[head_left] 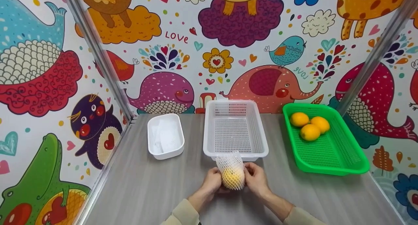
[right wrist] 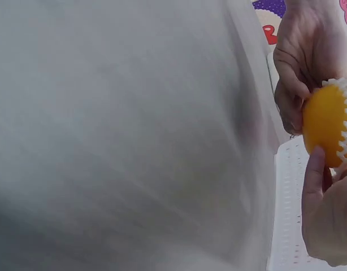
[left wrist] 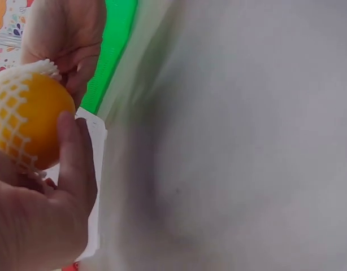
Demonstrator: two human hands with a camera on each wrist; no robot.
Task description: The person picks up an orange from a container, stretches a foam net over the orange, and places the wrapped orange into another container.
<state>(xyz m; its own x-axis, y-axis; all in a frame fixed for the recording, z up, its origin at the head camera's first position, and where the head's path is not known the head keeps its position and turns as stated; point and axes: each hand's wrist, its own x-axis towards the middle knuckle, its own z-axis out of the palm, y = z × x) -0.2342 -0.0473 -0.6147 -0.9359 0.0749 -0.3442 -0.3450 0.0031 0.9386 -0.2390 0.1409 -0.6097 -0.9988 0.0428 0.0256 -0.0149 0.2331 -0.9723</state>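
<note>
My left hand (head_left: 211,180) and right hand (head_left: 257,179) meet at the near side of the table (head_left: 156,195), on either side of a round, yellow-orange fruit (left wrist: 52,116) partly covered by a white foam mesh net (head_left: 229,161). The fruit lies between my two hands, just in front of a white, rectangular, perforated plastic basket (head_left: 264,138). In the head view the loose upper end of the net overlaps the basket's near rim; the wrist views show part of the fruit's smooth skin bare beyond the net's edge. My left hand grips the fruit, its fingers bent against the skin. My right hand pinches the edge of the net against the fruit, one fingertip resting on the bare skin.

To the right stands a green, rectangular, perforated plastic basket (head_left: 333,153); three yellow-orange fruits (head_left: 310,132) lie close together toward its far left corner. To the left stands a smaller white plastic container with rounded corners (head_left: 169,155), holding whitish material whose detail is too faint to tell. Pale beige sleeves (head_left: 184,212) cover my forearms. Behind the table rises a white wall printed with colourful cartoon animals (head_left: 178,24), with metal posts (head_left: 101,55) at its corners.
</note>
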